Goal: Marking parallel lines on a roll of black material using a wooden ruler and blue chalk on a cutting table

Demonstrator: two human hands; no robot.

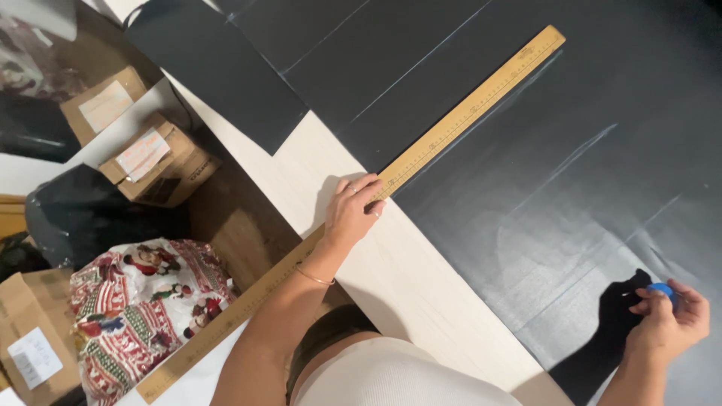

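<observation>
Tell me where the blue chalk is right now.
In the head view's lower right, the blue chalk is pinched in the right hand over the dark fabric.

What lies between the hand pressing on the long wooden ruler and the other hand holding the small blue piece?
In the head view, only dark fabric with faint chalk lines lies between the left hand and the right hand.

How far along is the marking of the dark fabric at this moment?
Done: several pale straight lines already cross the dark fabric. In hand: the left hand presses the long wooden ruler flat along the fabric's edge, while the right hand pinches a small blue piece, perhaps chalk, near the lower corner. Left: no cuts are visible along the lines.
</observation>
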